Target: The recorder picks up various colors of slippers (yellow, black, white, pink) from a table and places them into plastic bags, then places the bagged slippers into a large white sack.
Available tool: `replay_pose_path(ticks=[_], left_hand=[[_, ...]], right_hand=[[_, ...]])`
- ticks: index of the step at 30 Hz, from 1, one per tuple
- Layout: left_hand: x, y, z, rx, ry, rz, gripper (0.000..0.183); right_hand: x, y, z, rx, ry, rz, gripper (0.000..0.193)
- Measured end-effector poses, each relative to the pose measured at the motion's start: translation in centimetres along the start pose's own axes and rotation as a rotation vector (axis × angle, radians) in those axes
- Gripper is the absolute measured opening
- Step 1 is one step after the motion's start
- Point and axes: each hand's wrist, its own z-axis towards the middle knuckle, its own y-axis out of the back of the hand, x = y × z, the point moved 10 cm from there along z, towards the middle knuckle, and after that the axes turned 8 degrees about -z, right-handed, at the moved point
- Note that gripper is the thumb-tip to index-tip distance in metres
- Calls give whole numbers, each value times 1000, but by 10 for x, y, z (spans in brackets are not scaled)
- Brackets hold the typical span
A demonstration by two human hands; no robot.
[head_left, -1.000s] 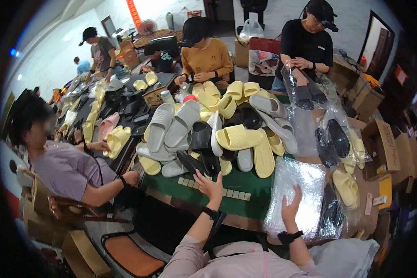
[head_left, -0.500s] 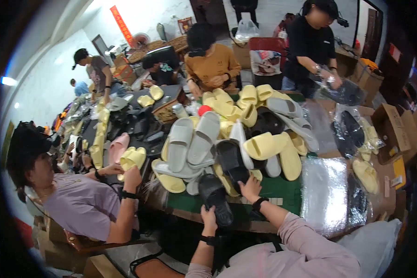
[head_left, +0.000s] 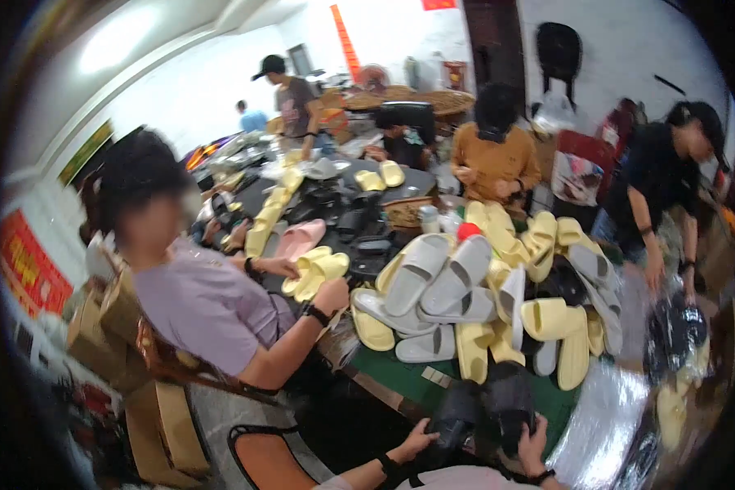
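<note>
Left grip (head_left: 417, 441): mine, clamped on left slipper (head_left: 454, 411), outer side.
Right grip (head_left: 534, 447): mine, clamped on right slipper (head_left: 509, 396), outer side.
Slippers: black, between my hands.

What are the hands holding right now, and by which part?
The left hand holds one black slipper, the right hand a second black slipper, each by the outer edge toward its near end.
</note>
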Motion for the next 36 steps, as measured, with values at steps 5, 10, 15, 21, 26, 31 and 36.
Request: replay_pose_path(ticks=[5,10,15,21,26,31,36], left_hand=[[-16,-46,27,158,-16,172,59],[25,-60,61,196,137,327,69],[57,-78,70,139,82,317,59],[88,-120,28,318,282,618,68],[-48,-162,-70,416,-154,839,52],[-282,-128,-324,-525,-1163,151,27],[-294,-198,-514,-403,-2259,-358,22]], right_hand=[[-128,-18,0,94,-80,-128,35],[-72,-38,0,362,201,-336,30],[-45,-102,-26,768,381,-268,50],[-56,-143,6,852,92,-609,65],[-53,-131,18,708,115,-532,50],[-6,-72,2,442,400,-298,46],[26,-36,-30,515,660,-250,42]])
